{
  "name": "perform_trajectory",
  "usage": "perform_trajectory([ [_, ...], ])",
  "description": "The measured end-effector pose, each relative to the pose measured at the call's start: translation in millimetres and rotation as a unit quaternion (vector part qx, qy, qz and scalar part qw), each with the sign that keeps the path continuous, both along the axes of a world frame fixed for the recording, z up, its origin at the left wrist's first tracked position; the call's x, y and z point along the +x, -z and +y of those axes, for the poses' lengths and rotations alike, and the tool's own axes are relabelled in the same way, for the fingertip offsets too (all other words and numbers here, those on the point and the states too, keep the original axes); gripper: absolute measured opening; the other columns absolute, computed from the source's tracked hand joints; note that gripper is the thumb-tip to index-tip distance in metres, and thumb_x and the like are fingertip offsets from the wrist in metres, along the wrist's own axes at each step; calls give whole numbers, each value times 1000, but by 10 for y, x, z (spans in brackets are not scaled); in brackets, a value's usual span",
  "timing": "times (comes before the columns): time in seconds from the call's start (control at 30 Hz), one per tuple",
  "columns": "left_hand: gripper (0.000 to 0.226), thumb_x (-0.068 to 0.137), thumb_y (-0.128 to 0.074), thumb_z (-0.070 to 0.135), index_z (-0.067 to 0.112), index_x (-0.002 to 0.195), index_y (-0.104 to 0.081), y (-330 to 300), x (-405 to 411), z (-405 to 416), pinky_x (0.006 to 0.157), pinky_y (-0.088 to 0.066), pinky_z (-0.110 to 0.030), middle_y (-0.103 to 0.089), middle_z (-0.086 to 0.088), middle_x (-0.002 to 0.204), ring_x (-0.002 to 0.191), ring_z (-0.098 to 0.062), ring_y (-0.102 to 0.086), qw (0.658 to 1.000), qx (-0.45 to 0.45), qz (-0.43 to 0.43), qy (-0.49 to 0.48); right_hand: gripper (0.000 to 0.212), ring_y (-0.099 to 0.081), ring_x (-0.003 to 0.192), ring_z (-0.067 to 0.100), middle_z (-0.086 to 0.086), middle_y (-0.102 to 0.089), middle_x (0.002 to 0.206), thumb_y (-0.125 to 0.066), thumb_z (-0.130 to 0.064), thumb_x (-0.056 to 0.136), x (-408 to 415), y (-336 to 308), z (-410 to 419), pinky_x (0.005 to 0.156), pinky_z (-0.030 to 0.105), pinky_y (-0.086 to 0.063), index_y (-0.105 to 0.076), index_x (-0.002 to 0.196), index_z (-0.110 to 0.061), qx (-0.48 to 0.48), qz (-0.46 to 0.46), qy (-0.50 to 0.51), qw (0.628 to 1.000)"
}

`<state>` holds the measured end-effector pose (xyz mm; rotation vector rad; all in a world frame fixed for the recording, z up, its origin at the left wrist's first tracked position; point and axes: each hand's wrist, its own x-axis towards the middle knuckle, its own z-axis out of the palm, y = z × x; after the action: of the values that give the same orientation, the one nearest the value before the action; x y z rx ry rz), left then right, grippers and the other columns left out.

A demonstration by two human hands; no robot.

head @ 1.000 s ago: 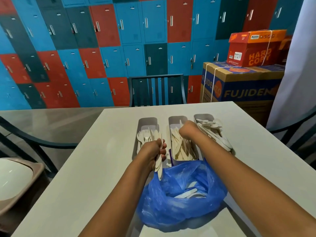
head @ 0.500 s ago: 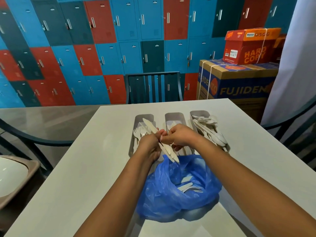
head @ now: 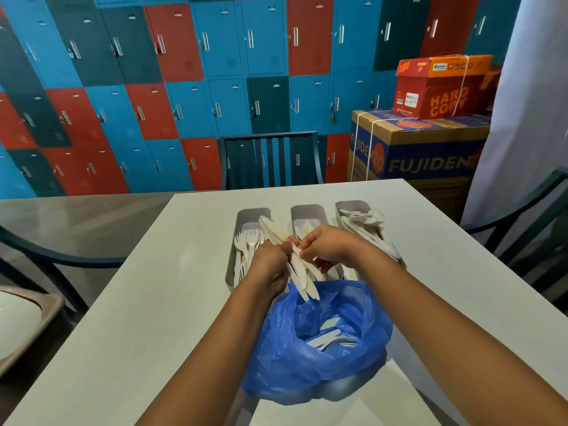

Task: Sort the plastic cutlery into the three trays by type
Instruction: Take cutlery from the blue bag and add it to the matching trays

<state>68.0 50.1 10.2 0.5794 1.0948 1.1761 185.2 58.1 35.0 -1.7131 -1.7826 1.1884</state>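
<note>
A bundle of white plastic knives [head: 289, 256] is being gripped in the left hand [head: 272, 265], fingers curled around it, above an open blue plastic bag [head: 316, 342] on a white table [head: 153, 302]. One knife in the bundle is being pinched by the fingertips of the right hand [head: 329, 245]. Behind the hands, three grey trays are being filled: forks in the left tray [head: 252, 215], knives in the middle tray [head: 309, 212], spoons in the right tray [head: 353, 207]. More cutlery is lying inside the bag.

Matt cream plastic knives [head: 299, 269]; thin, crinkled, glossy blue plastic bag [head: 316, 358]; 3 smooth grey plastic trays [head: 253, 215]; smooth matt white surface [head: 172, 302]; painted metal lockers [head: 215, 87]; printed cardboard boxes [head: 430, 155].
</note>
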Motion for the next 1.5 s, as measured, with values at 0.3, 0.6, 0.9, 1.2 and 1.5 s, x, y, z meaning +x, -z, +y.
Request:
perform_trajectory([
  [0.3, 17, 98, -40, 1, 0, 90, -55, 13, 12, 53, 61, -55, -31, -62, -14, 77, 66, -21, -62, 998, -3, 55, -9, 11, -49, 58, 13, 4, -56, 71, -56, 0, 89, 106, -44, 13, 51, 22, -46, -64, 89, -9, -10, -12, 3, 1000],
  [0.6, 35, 103, -35, 14, 2, 76, -53, 101, -47, 67, 51, -42, -23, -51, -8, 66, 55, -15, -47, 996, -50, 74, -5, 16, -57, 51, 19, 12, -60, 66, -45, -3, 87, 106, 31, 248, 51, 27, -50, -60, 91, 1, 35, -161, 107, 980],
  [0.9, 36, 103, -34, 15, 3, 75, -54, 118, -89, 62, 36, -39, -15, -46, -3, 54, 36, -9, -41, 994, -64, 81, 27, 25, -61, 92, 26, 10, -62, 107, -56, -14, 88, 0, 248, 373, 64, 28, -45, -59, 111, -6, 74, -280, 118, 950],
  [1.2, 25, 98, -46, 10, -5, 84, -59, 128, -26, 86, 34, -44, -15, -60, -3, 40, 31, -7, -54, 995, -53, 70, 44, 35, -45, 57, 13, 3, -64, 79, -53, -40, 92, -59, 179, 227, 51, 22, -37, -67, 86, -9, -1, -41, 24, 999],
  [1.5, 27, 96, -52, 21, -3, 107, -59, 161, -35, 73, 34, -43, -15, -63, -2, 45, 36, -6, -58, 995, -33, 83, 54, 9, -50, 57, 14, 5, -60, 72, -54, -10, 87, -67, 153, 181, 51, 23, -38, -62, 86, -5, -23, 90, 105, 990],
])
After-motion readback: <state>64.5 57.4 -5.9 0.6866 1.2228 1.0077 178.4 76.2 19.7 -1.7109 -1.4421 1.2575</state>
